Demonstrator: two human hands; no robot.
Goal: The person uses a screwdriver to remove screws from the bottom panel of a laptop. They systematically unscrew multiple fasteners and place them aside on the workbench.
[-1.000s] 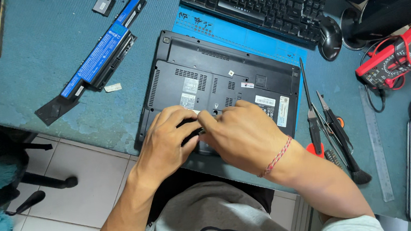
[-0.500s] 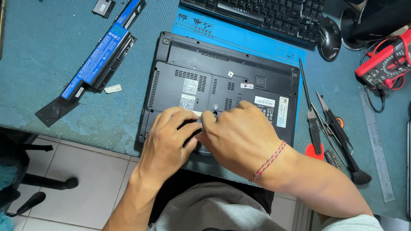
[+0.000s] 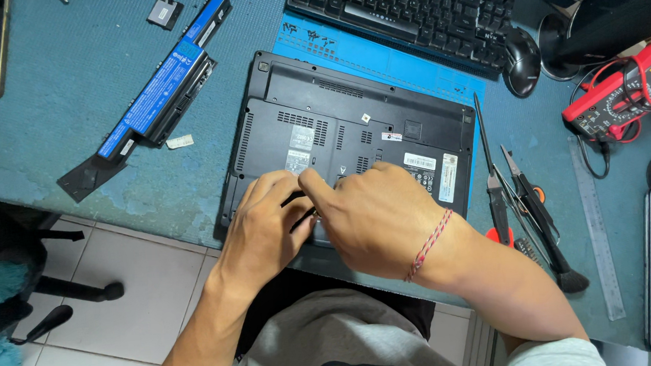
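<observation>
**A:** Where's the laptop?

**B:** Black laptop (image 3: 353, 138), flipped bottom-up, lying at the near edge of the teal desk (image 3: 63, 95). Its near edge hangs slightly past the desk edge, over the person's lap. Its far edge sits on a blue mat (image 3: 377, 51).

**A:** Hands?

**B:** Both on the near part of the underside. Left hand (image 3: 263, 230) lies palm-down, fingers curled onto the panel. Right hand (image 3: 374, 214) is just beside it, thumb and forefinger pinched together at the panel. Fingertips meet near the middle. Can't tell whether either hand holds anything; whatever sits under the fingers is hidden.

**A:** Room on the left side?

**B:** Bare desk left of the laptop. A long battery pack (image 3: 163, 87) with a blue label lies diagonal toward the far left, well apart from the hands. A small white scrap (image 3: 180, 142) sits just beside it, and a small square part (image 3: 165, 11) lies near the far edge.

**A:** Right side?

**B:** Tight. Screwdrivers and tweezers (image 3: 525, 206) lie just off the laptop's right edge, near the right wrist. A steel ruler (image 3: 596, 224) is beyond them, and a red multimeter (image 3: 628, 93) lies toward the far right.

**A:** Far side?

**B:** Keyboard (image 3: 412, 6) and mouse (image 3: 521, 59), just past the mat.
</observation>
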